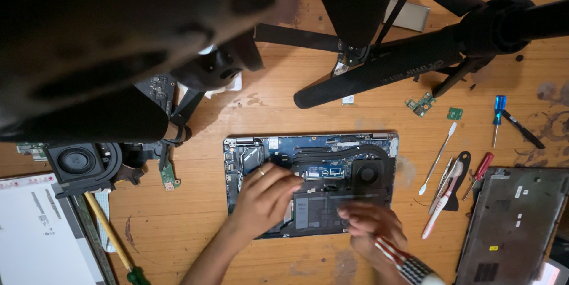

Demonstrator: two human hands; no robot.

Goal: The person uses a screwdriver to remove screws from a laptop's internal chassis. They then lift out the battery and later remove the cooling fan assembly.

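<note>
Both hands rest on the opened laptop (308,184): left hand (267,196) spread flat, right hand (370,223) blurred, grip unclear, beside a grey-white label (301,209).

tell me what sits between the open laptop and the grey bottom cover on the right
In the head view, between the open laptop and the bottom cover lie a white spudger, a toothbrush and a red screwdriver.
</note>
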